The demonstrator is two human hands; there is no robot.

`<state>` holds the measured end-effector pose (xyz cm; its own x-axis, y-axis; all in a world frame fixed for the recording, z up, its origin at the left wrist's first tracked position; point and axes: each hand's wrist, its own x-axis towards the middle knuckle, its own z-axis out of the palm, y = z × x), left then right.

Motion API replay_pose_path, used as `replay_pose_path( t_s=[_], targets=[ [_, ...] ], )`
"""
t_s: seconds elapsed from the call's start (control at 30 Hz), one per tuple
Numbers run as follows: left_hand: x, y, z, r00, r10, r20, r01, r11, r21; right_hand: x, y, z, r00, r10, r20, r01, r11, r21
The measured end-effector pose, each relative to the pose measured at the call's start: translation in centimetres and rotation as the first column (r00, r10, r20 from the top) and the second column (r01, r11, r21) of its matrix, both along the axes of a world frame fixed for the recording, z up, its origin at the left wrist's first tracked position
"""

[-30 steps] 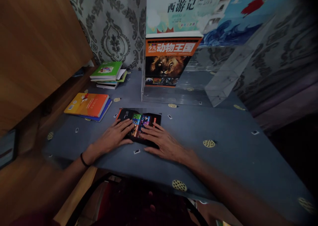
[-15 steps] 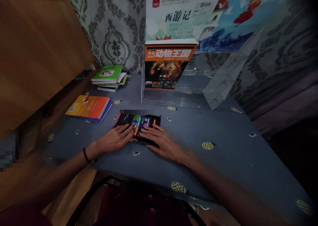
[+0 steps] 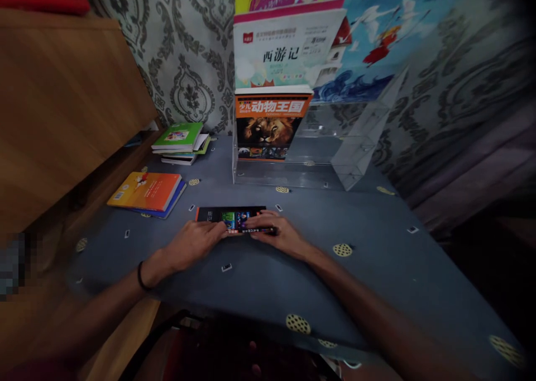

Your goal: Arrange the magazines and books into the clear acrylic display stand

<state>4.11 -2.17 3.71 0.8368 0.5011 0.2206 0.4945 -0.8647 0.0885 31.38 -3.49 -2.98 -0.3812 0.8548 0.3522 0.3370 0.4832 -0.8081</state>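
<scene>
A dark book (image 3: 209, 214) with colourful pictures and an orange left edge is between my two hands at the table's middle. Its spine faces me, and the cover looks more foreshortened. My left hand (image 3: 200, 241) grips the near left part, some of its fingers hidden. My right hand (image 3: 278, 233) holds the right end, fingers lying over the cover and the thumb low at the near edge. Whether the book's near edge is lifted off the cloth is hard to tell.
A clear acrylic rack (image 3: 288, 175) at the back holds a lion-covered book (image 3: 268, 129), a white book (image 3: 280, 51) and a blue one (image 3: 377, 40). On the left lie an orange book (image 3: 146, 191) over a blue one, and a green-topped stack (image 3: 178, 136) beside a wooden cabinet (image 3: 71, 96).
My hands have gone from lying flat on the cover to holding the book by its near side and right end. The spine now shows. The camera view has tilted up slightly.
</scene>
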Motion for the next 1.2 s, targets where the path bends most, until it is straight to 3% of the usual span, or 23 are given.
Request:
replay_pose_path(
  t_s=[0.07, 0.2, 0.3, 0.37, 0.43, 0.53, 0.63, 0.7, 0.77, 0.8, 0.83, 0.9, 1.0, 1.1, 1.2],
  targets=[
    [0.1, -0.2, 1.2, 0.996, 0.053, 0.073, -0.041, 0.987, -0.155, 0.7, 0.3, 0.1, 0.998, -0.050, -0.044, 0.049, 0.998, -0.037],
    [0.0, -0.3, 3.8, 0.937, 0.227, 0.265, -0.099, 0.902, -0.421, 1.4, 0.5, 0.3, 0.966, -0.099, -0.237, 0.044, 0.973, -0.226],
    [0.0, 0.0, 4.9, 0.839, 0.371, 0.399, -0.093, 0.819, -0.566, 0.8, 0.2, 1.0, 0.870, -0.176, -0.461, -0.007, 0.930, -0.367],
    [0.2, 0.1, 4.9, 0.754, 0.486, 0.442, -0.068, 0.727, -0.683, 0.0, -0.2, 1.6, 0.770, -0.237, -0.593, -0.040, 0.909, -0.416],
    [0.7, 0.1, 4.2, 0.646, 0.610, 0.459, -0.008, 0.606, -0.795, -0.8, -0.6, 2.3, 0.698, -0.270, -0.663, -0.085, 0.888, -0.452],
    [1.6, -0.3, 2.3, 0.466, 0.765, 0.445, 0.148, 0.429, -0.891, -1.5, -0.8, 3.2, 0.688, -0.304, -0.659, -0.120, 0.848, -0.517],
    [2.0, -0.8, -0.3, 0.344, 0.849, 0.401, 0.225, 0.340, -0.913, -1.7, -0.1, 3.4, 0.722, -0.345, -0.600, -0.074, 0.823, -0.563],
    [1.5, -0.8, -1.8, 0.358, 0.865, 0.350, 0.199, 0.296, -0.934, -1.7, 0.8, 3.0, 0.753, -0.360, -0.551, -0.021, 0.824, -0.567],
    [0.6, -0.6, -2.7, 0.469, 0.835, 0.288, 0.101, 0.274, -0.957, -1.7, 1.7, 2.3, 0.799, -0.356, -0.484, 0.042, 0.837, -0.546],
    [0.0, -0.5, -3.0, 0.538, 0.800, 0.264, 0.023, 0.299, -0.954, -1.7, 2.2, 1.9, 0.834, -0.350, -0.428, 0.085, 0.847, -0.525],
    [-0.6, -0.3, -3.1, 0.603, 0.758, 0.249, -0.066, 0.358, -0.931, -1.6, 2.5, 1.6, 0.873, -0.346, -0.345, 0.147, 0.859, -0.490],
    [-1.6, 0.0, -3.1, 0.703, 0.671, 0.237, -0.233, 0.533, -0.814, -1.3, 2.8, 1.1, 0.925, -0.366, -0.105, 0.309, 0.881, -0.357],
    [-2.4, 0.4, -3.1, 0.775, 0.584, 0.242, -0.390, 0.743, -0.543, -0.9, 2.5, 1.0, 0.866, -0.435, 0.246, 0.469, 0.878, -0.100],
    [-2.3, 0.9, -3.7, 0.828, 0.494, 0.263, -0.414, 0.857, -0.307, -1.0, 1.8, 1.2, 0.791, -0.451, 0.414, 0.478, 0.877, 0.042],
    [-1.8, 1.6, -4.7, 0.873, 0.393, 0.289, -0.352, 0.917, -0.186, -2.3, 1.2, 1.6, 0.787, -0.445, 0.427, 0.400, 0.895, 0.196]
  ],
)
